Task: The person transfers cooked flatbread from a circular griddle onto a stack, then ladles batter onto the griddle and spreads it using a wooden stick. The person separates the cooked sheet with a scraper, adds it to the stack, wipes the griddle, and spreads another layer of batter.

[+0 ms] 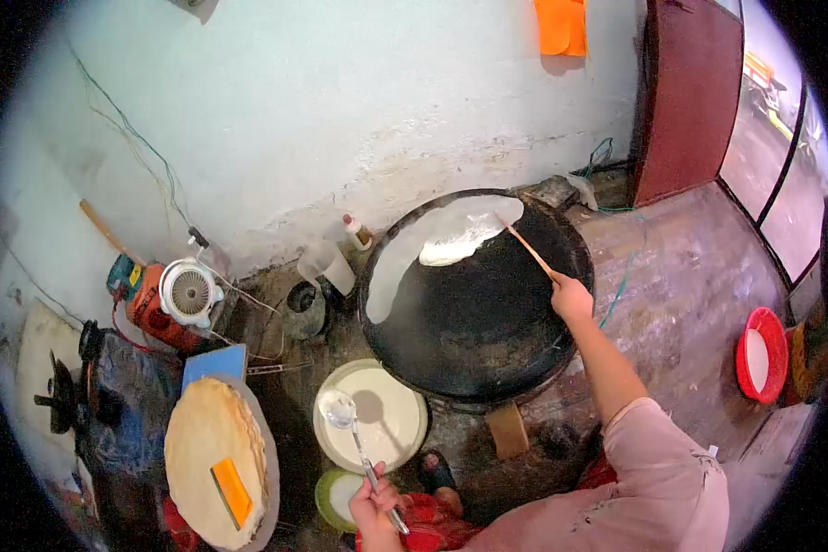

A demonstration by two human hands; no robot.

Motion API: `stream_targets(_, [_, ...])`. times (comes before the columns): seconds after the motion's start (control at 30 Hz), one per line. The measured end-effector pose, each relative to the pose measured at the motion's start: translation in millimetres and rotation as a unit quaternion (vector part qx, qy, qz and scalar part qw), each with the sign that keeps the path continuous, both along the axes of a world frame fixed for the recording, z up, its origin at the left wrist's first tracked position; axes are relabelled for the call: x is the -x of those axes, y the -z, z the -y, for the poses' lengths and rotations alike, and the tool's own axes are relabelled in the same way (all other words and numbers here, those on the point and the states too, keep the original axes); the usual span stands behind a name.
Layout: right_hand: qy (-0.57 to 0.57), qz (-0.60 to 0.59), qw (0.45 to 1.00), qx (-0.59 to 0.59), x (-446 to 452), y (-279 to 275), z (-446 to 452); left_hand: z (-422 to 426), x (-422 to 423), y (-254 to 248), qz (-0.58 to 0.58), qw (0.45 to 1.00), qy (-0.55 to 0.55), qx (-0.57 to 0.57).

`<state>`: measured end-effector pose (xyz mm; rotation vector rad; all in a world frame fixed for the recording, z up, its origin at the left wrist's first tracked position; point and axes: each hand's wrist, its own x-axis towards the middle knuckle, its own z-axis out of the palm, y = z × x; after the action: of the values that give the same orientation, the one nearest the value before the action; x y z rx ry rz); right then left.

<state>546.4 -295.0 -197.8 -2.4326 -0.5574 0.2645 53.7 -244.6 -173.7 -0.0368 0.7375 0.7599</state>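
The fingers of the right hand [572, 298] are gripping the near end of a thin wooden stick [530, 247], whose far tip is meeting the pale batter [451, 244] on a round black griddle [478, 331]. The batter is curving in a thin layer along the griddle's far and left sides, a thicker white patch lying at its inner edge. The fingers of the left hand [375, 506] are wrapping around the handle of a metal ladle [366, 454]; its white-coated bowl is hanging over a wide pot [423, 421] of creamy liquid. A green bowl [323, 505] is standing just beside the pot. Farther left, a yellow scraper [233, 492] is resting on a stack of round sheets [202, 423]. Beyond, a white blower [190, 292] is sitting near the wall [340, 110], while a red basin [778, 363] is resting well apart on the right
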Motion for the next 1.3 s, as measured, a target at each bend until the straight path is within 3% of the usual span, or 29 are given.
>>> stream_targets(0.03, [0.027, -0.018, 0.999, -0.039, 2.3, 9.6, 4.1, 3.0, -0.1, -5.1, -0.001, 1.000, -0.002, 0.002])
stream_targets(0.1, [-0.075, -0.034, 0.994, -0.077, 17.2, 29.7, -13.7, 4.7, -5.6, -18.8, 0.016, 1.000, -0.015, 0.001])
stream_targets(0.17, [-0.152, -0.042, 0.987, -0.030, 44.1, 13.1, -39.9, 5.8, -9.1, -24.5, 0.014, 1.000, -0.018, 0.016])
stream_targets(0.3, [-0.088, -0.071, 0.994, -0.007, 43.8, -17.2, -71.0, 3.9, -4.0, -20.2, 0.023, 0.999, -0.022, 0.020])
stream_targets(0.4, [-0.118, -0.068, 0.990, -0.021, 46.3, -0.1, -76.4, 9.3, -5.6, -31.7, 0.017, 1.000, 0.010, -0.016])
stream_targets(0.47, [-0.199, -0.034, 0.979, 0.039, 59.0, -31.0, -56.2, 7.4, 1.2, -21.9, 0.024, 0.999, 0.010, -0.025])
stream_targets(0.5, [-0.231, -0.036, 0.972, 0.017, 44.9, -14.2, -47.0, 6.8, 3.0, -17.2, 0.034, 0.999, 0.014, -0.036])
stream_targets(0.6, [-0.114, -0.044, 0.992, -0.016, 35.9, -13.2, -22.6, 3.2, 3.7, -15.8, 0.035, 0.999, -0.001, -0.009])
stream_targets(0.7, [-0.141, -0.041, 0.985, -0.093, 45.2, 35.6, -44.6, 6.0, -3.1, -25.1, 0.015, 1.000, -0.019, -0.002])
stream_targets(0.73, [-0.168, -0.023, 0.985, -0.036, 67.1, 17.3, -49.0, 6.2, -3.1, -26.0, 0.008, 1.000, -0.016, -0.008])
stream_targets(0.87, [-0.256, -0.080, 0.963, -0.017, 67.2, -13.0, -42.3, 7.9, 4.0, -27.2, 0.016, 1.000, 0.002, -0.019])
stream_targets(0.97, [-0.140, -0.070, 0.987, -0.029, 74.3, -11.2, -45.1, 9.8, 5.1, -20.0, 0.024, 1.000, -0.007, -0.011])
stream_targets(1.07, [-0.219, -0.040, 0.975, -0.017, 92.2, 9.9, -59.0, 11.4, 5.0, -25.8, 0.011, 1.000, -0.020, -0.016])
stream_targets(1.17, [-0.275, -0.035, 0.961, -0.005, 90.3, -22.5, -41.4, 10.6, 10.2, -21.5, 0.047, 0.999, -0.019, -0.005])
stream_targets(1.3, [-0.235, -0.036, 0.971, -0.020, 91.6, 10.2, -48.4, 11.7, 11.7, -22.0, 0.005, 1.000, -0.009, -0.022])
